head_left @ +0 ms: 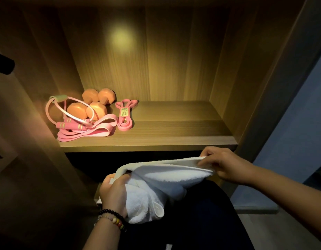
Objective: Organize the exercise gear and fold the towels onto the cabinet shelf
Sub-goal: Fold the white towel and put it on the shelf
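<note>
Below the shelf point(174, 134), both hands hold a white, seemingly half-folded towel point(166, 179).

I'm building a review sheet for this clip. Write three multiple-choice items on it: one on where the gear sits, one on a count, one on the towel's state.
1. Where on the shelf does the exercise gear lie?
A. left end
B. right end
C. centre

2. How many dumbbells are there?
A. one
B. two
C. four

3. What is the state of the white towel?
A. folded on the shelf
B. held by both hands, unfolded
C. lying on the floor

Answers:
1. A, as the pink bands and dumbbells cluster by the left wall.
2. B, two orange dumbbells side by side.
3. B, the left hand and right hand grip it below the shelf.
</note>
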